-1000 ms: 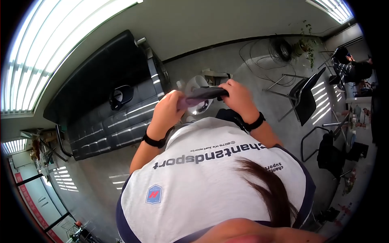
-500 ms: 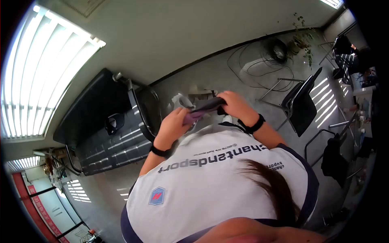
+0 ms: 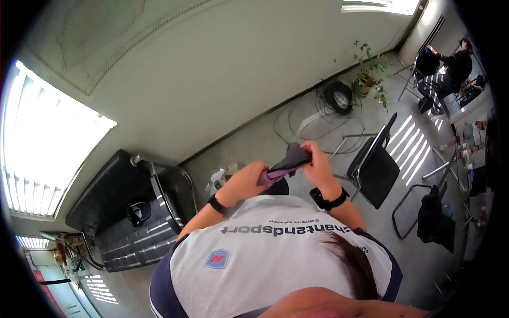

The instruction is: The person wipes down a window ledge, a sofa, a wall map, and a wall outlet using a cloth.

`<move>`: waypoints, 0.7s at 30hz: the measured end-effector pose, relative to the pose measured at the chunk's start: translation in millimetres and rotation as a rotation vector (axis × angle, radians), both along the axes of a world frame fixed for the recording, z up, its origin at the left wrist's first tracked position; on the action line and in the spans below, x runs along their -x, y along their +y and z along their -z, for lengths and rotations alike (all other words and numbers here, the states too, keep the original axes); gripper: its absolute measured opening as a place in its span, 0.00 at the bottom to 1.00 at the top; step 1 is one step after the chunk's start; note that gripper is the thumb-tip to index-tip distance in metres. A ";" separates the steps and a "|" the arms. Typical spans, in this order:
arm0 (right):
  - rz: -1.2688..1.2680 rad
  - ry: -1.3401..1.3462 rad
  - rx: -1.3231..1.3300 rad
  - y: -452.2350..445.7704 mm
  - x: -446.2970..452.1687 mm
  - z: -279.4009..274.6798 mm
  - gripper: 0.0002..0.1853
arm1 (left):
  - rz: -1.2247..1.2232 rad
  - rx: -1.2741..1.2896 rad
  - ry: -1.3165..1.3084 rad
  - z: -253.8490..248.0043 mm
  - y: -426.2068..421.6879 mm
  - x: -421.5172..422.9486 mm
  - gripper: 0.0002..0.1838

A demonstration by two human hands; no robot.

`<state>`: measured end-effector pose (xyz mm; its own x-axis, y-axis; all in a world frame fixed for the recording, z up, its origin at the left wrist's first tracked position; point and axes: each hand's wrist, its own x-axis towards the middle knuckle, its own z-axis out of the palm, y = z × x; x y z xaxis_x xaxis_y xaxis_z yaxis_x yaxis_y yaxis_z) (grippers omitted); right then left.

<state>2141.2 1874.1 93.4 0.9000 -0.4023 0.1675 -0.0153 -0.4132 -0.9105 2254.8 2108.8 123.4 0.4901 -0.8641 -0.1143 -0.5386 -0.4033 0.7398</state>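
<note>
A small piece of soft cloth point(image 3: 290, 161), dark grey on one side and purple on the other, stretches between my two hands in front of my body. My left hand point(image 3: 245, 183) pinches its purple end, fingers closed. The grey end is gripped in my right hand point(image 3: 318, 165), with part of the cloth sticking up beside the fingers. What kind of cloth item it is I cannot make out. I wear a dark band on the left wrist and a black watch point(image 3: 328, 198) on the right.
To the left stands a black sofa point(image 3: 135, 233) with a dark object point(image 3: 139, 213) on it. A black folding chair point(image 3: 374, 169) is at the right. Coiled black cable point(image 3: 338, 98) and a potted plant point(image 3: 371, 79) lie by the wall. A person point(image 3: 456, 66) sits at far right.
My view has tilted, so the room shifts within it. Both hands have turned the cloth, and its grey part now stands up near the right hand.
</note>
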 end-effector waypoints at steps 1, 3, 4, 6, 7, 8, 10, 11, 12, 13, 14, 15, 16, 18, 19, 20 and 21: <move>-0.015 -0.033 -0.056 -2.6 -5.5 -0.9 0.22 | -0.028 0.009 -0.012 0.6 -4.4 -7.0 0.22; -0.046 -0.043 -0.122 -12.5 -14.0 -8.1 0.20 | -0.036 -0.035 -0.041 9.2 -14.7 -26.7 0.22; -0.044 -0.055 -0.133 -20.6 -18.3 -13.0 0.20 | -0.041 -0.054 -0.052 14.0 -23.5 -38.2 0.22; -0.038 -0.077 -0.153 -41.7 -31.3 -16.9 0.19 | -0.031 -0.067 -0.044 6.0 -50.1 -57.5 0.21; -0.031 -0.113 -0.203 -53.8 -42.2 -10.6 0.18 | -0.006 -0.053 -0.078 14.5 -64.0 -69.0 0.20; -0.012 -0.143 -0.312 -62.3 -57.5 -10.0 0.17 | 0.021 -0.043 -0.114 20.2 -75.9 -80.8 0.20; 0.025 -0.194 -0.539 -76.9 -91.5 -9.6 0.17 | 0.052 -0.044 -0.114 28.5 -96.8 -108.7 0.21; 0.021 -0.077 -0.667 -85.2 -107.0 -11.2 0.18 | 0.054 -0.048 -0.082 28.0 -105.4 -123.4 0.20; 0.033 -0.072 -0.725 -92.8 -126.3 -7.7 0.18 | 0.052 -0.046 -0.048 28.1 -115.3 -139.6 0.20; 0.042 -0.064 -0.779 -100.0 -148.3 -0.2 0.18 | 0.072 -0.065 -0.037 33.5 -120.4 -160.7 0.23; 0.049 -0.054 -0.834 -108.3 -171.9 4.2 0.18 | 0.039 -0.004 -0.138 52.6 -121.1 -184.7 0.24; 0.009 -0.015 -0.917 -117.7 -197.2 2.5 0.20 | 0.004 0.051 -0.235 79.3 -117.6 -208.1 0.26; -0.015 -0.052 -0.852 -127.7 -222.8 -5.3 0.22 | -0.031 0.099 -0.331 92.0 -113.2 -227.9 0.28; -0.060 -0.126 -0.747 -140.8 -276.6 -18.7 0.24 | -0.141 0.064 -0.369 28.4 -107.8 -264.2 0.31; -0.086 -0.156 -0.905 -140.3 -299.3 -35.6 0.26 | -0.230 0.092 -0.396 14.2 -103.8 -282.6 0.31; -0.117 -0.191 -1.059 -140.3 -321.7 -64.7 0.28 | -0.278 0.105 -0.503 -2.5 -101.6 -305.3 0.32; -0.150 -0.224 -1.211 -143.3 -343.6 -85.9 0.29 | -0.327 0.121 -0.611 -19.3 -101.1 -327.5 0.32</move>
